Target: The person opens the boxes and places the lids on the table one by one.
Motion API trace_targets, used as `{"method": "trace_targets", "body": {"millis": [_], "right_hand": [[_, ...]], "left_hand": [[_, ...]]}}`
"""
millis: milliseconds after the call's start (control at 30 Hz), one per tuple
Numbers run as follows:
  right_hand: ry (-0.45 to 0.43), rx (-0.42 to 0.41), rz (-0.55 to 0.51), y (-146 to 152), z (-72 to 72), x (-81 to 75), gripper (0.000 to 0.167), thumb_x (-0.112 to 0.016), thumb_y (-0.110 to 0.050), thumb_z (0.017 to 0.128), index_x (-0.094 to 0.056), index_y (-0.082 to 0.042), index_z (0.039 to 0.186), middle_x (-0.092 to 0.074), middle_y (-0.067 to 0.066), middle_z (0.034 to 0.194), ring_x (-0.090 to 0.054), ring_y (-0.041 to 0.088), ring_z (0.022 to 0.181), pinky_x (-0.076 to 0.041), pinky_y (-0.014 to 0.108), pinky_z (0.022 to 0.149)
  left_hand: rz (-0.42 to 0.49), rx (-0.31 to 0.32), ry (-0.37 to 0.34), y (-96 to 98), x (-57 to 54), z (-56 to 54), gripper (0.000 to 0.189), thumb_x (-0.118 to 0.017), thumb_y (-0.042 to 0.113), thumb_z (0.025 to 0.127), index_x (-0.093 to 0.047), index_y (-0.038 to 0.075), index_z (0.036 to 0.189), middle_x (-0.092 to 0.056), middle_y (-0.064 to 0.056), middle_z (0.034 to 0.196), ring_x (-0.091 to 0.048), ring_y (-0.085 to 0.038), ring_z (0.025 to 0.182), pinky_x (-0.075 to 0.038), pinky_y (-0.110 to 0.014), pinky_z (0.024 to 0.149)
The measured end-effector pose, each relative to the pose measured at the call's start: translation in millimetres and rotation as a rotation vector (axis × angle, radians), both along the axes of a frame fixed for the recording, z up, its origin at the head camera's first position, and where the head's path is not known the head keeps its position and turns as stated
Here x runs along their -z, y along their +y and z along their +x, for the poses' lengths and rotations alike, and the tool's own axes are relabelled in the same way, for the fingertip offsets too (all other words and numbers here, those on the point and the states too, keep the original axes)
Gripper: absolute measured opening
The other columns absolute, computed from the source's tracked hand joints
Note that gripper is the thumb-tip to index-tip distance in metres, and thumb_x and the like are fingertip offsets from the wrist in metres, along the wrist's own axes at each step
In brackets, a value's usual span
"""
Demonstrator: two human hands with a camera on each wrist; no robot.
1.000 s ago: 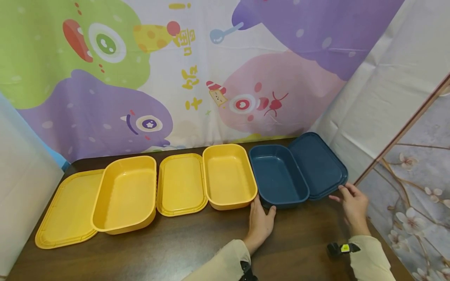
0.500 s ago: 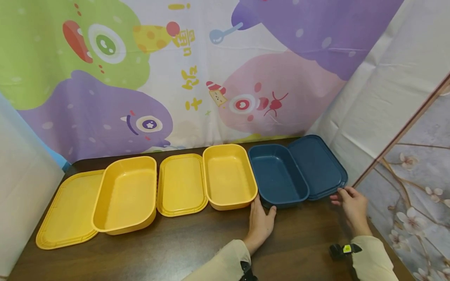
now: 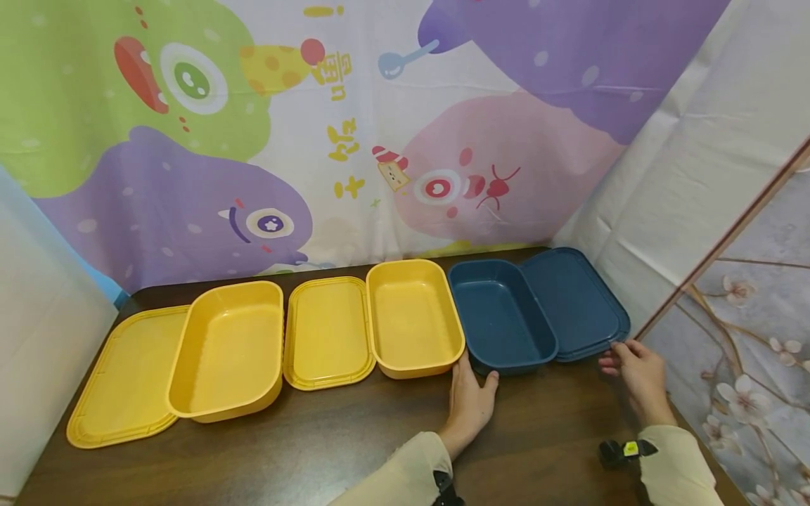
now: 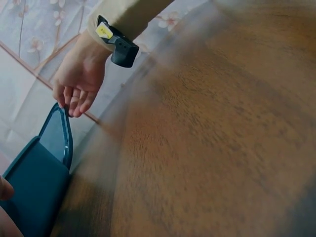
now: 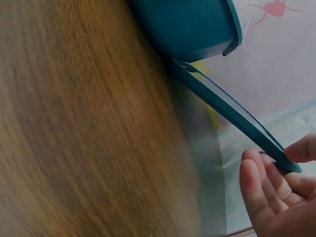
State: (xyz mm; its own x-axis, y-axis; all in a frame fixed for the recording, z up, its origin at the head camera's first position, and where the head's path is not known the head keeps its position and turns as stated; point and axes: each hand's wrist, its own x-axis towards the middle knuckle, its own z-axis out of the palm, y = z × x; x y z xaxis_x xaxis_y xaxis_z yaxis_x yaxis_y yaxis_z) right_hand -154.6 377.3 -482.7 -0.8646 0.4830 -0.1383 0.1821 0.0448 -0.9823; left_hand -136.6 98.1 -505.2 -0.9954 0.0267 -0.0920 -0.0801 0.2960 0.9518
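Observation:
In the head view, a dark blue rectangular food container [image 3: 503, 320] stands uncovered near the table's right end. Its matching blue lid [image 3: 579, 306] is on its right, tilted. The right wrist view shows the lid [image 5: 232, 116] rising from the table beside the container to the fingers. My right hand [image 3: 639, 372] pinches the lid's near right corner between thumb and fingers. My left hand [image 3: 471, 400] is at the container's near left corner, thumb spread along the front wall; its other fingertips are partly hidden between this container and the yellow one.
A smaller yellow container [image 3: 414, 316] adjoins the blue one, with a yellow lid [image 3: 330, 334] left of it. Further left stand a larger yellow container [image 3: 228, 351] and its lid [image 3: 126, 379]. Curtains [image 3: 354, 232] hang behind the brown table [image 3: 304, 450].
The blue lid's far edge has dropped slightly toward the table, with my right hand moving a little right and nearer while pinching it. My left hand stays in place.

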Motion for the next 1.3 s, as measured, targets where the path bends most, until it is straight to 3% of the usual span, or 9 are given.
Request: {"method": "trace_targets", "body": {"millis": [167, 500, 800, 1067, 1300], "right_hand": [[-0.11, -0.048, 0.081, 4, 0.2, 1.1, 0.017, -0.044, -0.011, 0.099, -0.053, 0.002, 0.095, -0.063, -0.012, 0.063, -0.064, 0.003, 0.055, -0.057, 0.023, 0.056], [-0.245, -0.086, 0.177, 8, -3.1, 0.2, 0.033, -0.042, -0.013, 0.098, -0.05, 0.014, 0.116, -0.061, -0.01, 0.062, -0.063, 0.002, 0.054, -0.056, 0.025, 0.053], [-0.334, -0.175, 0.31, 16, -9.8, -2.7, 0.032, -0.045, -0.017, 0.097, -0.059, 0.01, 0.106, -0.062, -0.013, 0.058, -0.059, 0.002, 0.05, -0.048, 0.024, 0.049], [-0.401, -0.204, 0.309, 20, -12.2, 0.2, 0.037, -0.046, -0.019, 0.095, -0.056, 0.013, 0.11, -0.062, -0.011, 0.055, -0.061, 0.004, 0.05, -0.049, 0.026, 0.048], [-0.442, -0.218, 0.314, 22, -15.7, 0.8, 0.028, -0.046, -0.019, 0.093, -0.057, 0.007, 0.097, -0.061, -0.009, 0.053, -0.059, 0.005, 0.048, -0.05, 0.025, 0.048]], "left_hand": [[0.0, 0.001, -0.005, 0.1, 0.7, -0.1, 0.07, -0.062, 0.021, 0.094, -0.027, -0.001, 0.151, -0.032, -0.022, 0.154, -0.036, -0.036, 0.141, -0.032, -0.052, 0.114], [-0.002, 0.003, -0.006, -0.3, 2.2, -2.0, 0.07, -0.062, 0.022, 0.094, -0.028, -0.001, 0.151, -0.032, -0.022, 0.154, -0.036, -0.036, 0.141, -0.032, -0.052, 0.113], [0.005, 0.002, -0.011, -0.2, 2.9, -1.8, 0.07, -0.062, 0.022, 0.094, -0.028, 0.0, 0.151, -0.032, -0.021, 0.155, -0.036, -0.035, 0.142, -0.032, -0.052, 0.114], [0.007, 0.005, -0.016, -1.4, 2.5, -1.2, 0.071, -0.063, 0.023, 0.094, -0.028, 0.0, 0.151, -0.034, -0.022, 0.153, -0.037, -0.036, 0.14, -0.033, -0.053, 0.112], [0.011, 0.0, -0.014, -2.4, 0.7, -0.3, 0.071, -0.063, 0.022, 0.094, -0.028, 0.001, 0.151, -0.033, -0.022, 0.154, -0.036, -0.036, 0.141, -0.033, -0.052, 0.113]]}}
